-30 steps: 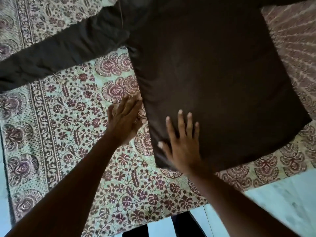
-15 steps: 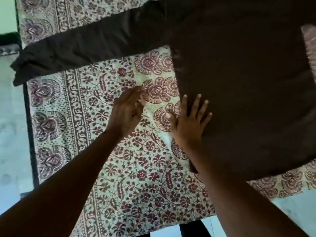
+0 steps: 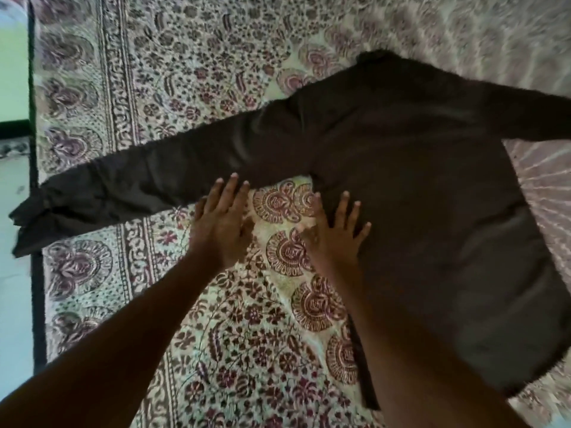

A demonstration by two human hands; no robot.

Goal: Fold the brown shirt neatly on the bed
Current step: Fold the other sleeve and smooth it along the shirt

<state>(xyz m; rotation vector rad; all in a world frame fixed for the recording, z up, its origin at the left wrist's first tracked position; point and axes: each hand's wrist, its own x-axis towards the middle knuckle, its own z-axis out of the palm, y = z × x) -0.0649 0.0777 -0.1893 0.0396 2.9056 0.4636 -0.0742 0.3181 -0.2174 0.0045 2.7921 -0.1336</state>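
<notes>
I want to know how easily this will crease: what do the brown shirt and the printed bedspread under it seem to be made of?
Brown shirt: looks like thin woven cloth with a faint sheen, lying limp with soft wrinkles along the sleeve; fibre uncertain. Printed bedspread: appears to be matte, cotton-like woven fabric with a block-print floral pattern.

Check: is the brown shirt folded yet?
Not folded: the brown shirt lies spread flat, its sleeve stretched straight out.

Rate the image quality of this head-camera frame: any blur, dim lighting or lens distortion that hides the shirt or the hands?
Head view: motion blur smears the bedspread print, worst toward the top and right. Dim light turns the brown shirt into a near-flat dark mass with faint folds; its right sleeve runs out of frame. The left hand and right hand are shadowed but readable, fingers spread. Wide-angle bending shows at the left edge.
</notes>
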